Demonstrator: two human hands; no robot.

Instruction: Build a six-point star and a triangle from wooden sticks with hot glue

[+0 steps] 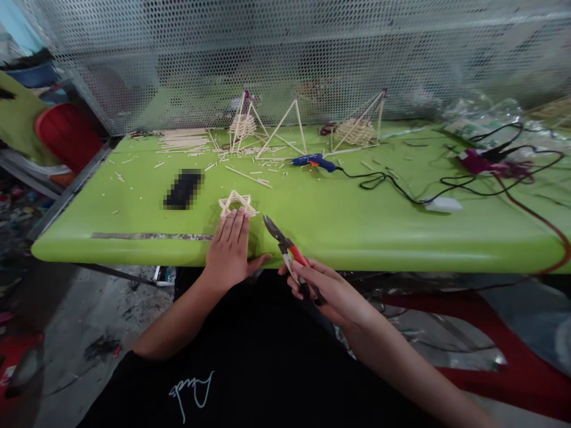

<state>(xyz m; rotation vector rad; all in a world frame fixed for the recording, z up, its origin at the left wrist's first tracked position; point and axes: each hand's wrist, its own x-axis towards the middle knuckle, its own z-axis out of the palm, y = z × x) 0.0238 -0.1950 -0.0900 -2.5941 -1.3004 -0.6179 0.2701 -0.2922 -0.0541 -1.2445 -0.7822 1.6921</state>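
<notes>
My left hand [229, 246] lies with its fingers stretched over the near side of a small star-shaped frame of thin wooden sticks [235, 201] on the green table. Its thumb points out to the right, and the fingers cover part of the frame. In my right hand [323, 288] is a pair of cutting snips [289, 249] with orange and dark handles. The snips' blades point up and left, a little to the right of the frame and apart from it. A short stick end shows at the frame's right side.
A blue glue gun [314, 161] lies behind, its black cord running right to a power strip [475, 161]. Larger stick pyramids [294, 128], a pile of sticks [184, 141] and scattered offcuts stand along the back. A blurred black object [182, 189] and a metal ruler-like strip [151, 236] lie left.
</notes>
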